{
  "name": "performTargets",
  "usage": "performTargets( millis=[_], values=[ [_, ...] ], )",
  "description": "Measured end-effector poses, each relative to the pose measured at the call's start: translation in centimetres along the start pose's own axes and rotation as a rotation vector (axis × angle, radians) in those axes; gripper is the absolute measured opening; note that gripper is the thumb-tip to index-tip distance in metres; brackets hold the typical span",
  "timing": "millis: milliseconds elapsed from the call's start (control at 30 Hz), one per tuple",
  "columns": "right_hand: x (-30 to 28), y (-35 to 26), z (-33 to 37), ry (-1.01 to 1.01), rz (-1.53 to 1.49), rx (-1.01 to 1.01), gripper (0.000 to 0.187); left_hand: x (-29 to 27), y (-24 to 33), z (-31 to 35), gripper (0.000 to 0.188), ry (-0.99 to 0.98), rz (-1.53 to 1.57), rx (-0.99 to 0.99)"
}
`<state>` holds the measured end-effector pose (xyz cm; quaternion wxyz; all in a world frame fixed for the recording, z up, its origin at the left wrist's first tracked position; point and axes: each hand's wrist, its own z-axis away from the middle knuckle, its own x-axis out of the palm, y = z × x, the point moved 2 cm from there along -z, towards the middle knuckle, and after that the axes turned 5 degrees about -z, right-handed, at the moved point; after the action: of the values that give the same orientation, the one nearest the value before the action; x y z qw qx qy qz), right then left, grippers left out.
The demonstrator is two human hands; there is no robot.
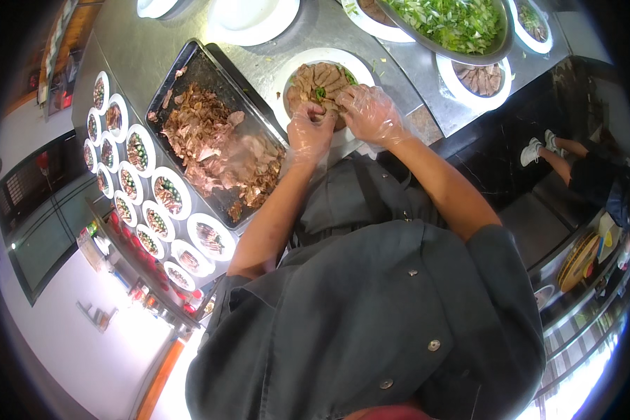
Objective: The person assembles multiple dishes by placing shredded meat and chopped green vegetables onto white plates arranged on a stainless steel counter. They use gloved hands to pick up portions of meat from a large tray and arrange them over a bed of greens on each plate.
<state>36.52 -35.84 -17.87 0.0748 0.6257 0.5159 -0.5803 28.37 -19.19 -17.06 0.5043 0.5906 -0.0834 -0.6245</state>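
Observation:
Sliced brown meat lies spread over a white plate on the metal table in front of me. Bits of chopped greens show among the slices. My left hand, in a clear plastic glove, pinches meat at the plate's near edge. On the plate's right side, my right hand is gloved the same way, its fingers curled on the slices. Both sets of fingertips are close together, and what lies under them is partly hidden. Left of the plate sits a dark tray heaped with loose cut meat.
A metal bowl of chopped greens stands at the far right, overlapping plates of meat. Several filled plates crowd the left. A white plate lies at the back. Another person's legs show at right.

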Motion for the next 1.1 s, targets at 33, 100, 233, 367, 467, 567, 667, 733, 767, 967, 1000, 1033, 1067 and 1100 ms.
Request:
performTargets(
  millis=[33,100,233,367,467,567,667,733,767,967,1000,1033,1067,1100],
  values=[
    [0.6,0.4,0.2,-0.002,-0.006,-0.001,0.024,0.4,-0.5,-0.1,0.024,0.001,0.051,-0.005],
    [1.2,1.0,0.2,-0.044,-0.018,-0.005,0.024,1.1,-2.1,-0.4,0.022,0.015,0.153,-0.022],
    [0.8,1.6,0.2,-0.139,-0.027,-0.071,0.025,1.4,-2.2,-0.3,0.022,0.066,0.132,0.031],
    [0.1,-0.3,0.2,0.108,-0.026,-0.03,0.024,0.7,-1.2,0.0,0.024,0.095,0.004,0.028],
    [1.2,0.3,-0.5,-0.071,-0.017,-0.013,0.022,0.8,-0.9,0.0,0.023,0.093,-0.049,0.014],
    [1.9,1.0,-0.8,-0.053,0.0,0.014,0.033,0.8,0.3,0.0,0.021,0.1,-0.152,0.006],
    [1.3,1.1,-0.8,-0.109,-0.021,-0.068,0.032,1.3,0.4,0.0,0.021,0.137,-0.186,0.002],
    [1.6,0.2,-0.3,-0.08,-0.007,-0.043,0.028,1.6,-0.2,-0.2,0.022,0.138,-0.125,0.003],
    [1.6,-0.2,0.0,-0.065,0.001,-0.03,0.026,1.7,-0.6,-0.4,0.023,0.121,-0.071,-0.002],
    [1.1,-0.3,1.1,0.007,0.026,-0.125,0.017,1.0,-2.0,0.0,0.026,0.125,0.135,0.042],
    [1.4,-0.3,1.4,0.011,0.053,-0.106,0.016,1.1,-2.3,0.0,0.026,0.129,0.163,0.041],
    [1.3,-0.5,1.3,0.014,0.081,-0.085,0.015,0.8,-1.8,0.1,0.026,0.108,0.09,0.012],
    [1.2,-0.3,1.1,0.019,0.113,-0.067,0.014,0.4,-0.5,0.1,0.026,0.09,0.02,-0.012],
    [1.2,-0.1,1.2,0.043,0.079,-0.08,0.013,0.2,0.2,0.0,0.026,0.07,-0.05,-0.036]
  ],
)
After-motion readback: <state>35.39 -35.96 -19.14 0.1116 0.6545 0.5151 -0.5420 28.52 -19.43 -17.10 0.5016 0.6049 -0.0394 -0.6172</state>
